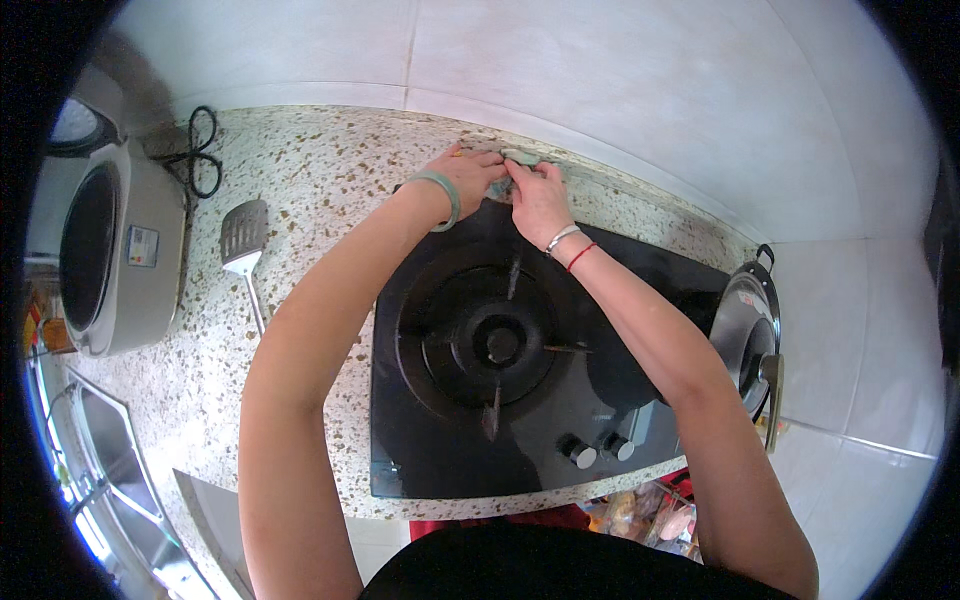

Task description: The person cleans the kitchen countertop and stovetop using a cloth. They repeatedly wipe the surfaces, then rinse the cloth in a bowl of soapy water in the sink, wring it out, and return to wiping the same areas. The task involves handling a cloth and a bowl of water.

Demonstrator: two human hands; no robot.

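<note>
Behind the black gas hob (640, 260), both my hands meet at the back strip of the speckled counter (330, 150). A small pale green cloth (520, 157), bunched up, shows between and just beyond my fingertips. My left hand (472, 178), with a green bangle at its wrist, has its fingers pressed together on the cloth from the left. From the right, my right hand (541, 200) pinches it; a silver bracelet and a red string circle that wrist. My fingers hide most of the cloth.
A slotted spatula (245, 235) lies on the counter at left, near a rice cooker (130, 250) and its looped black cord (200, 160). A lidded pan (745, 330) stands on the hob's right side. Two knobs (600, 450) sit at the front. A tiled wall (600, 70) rises behind.
</note>
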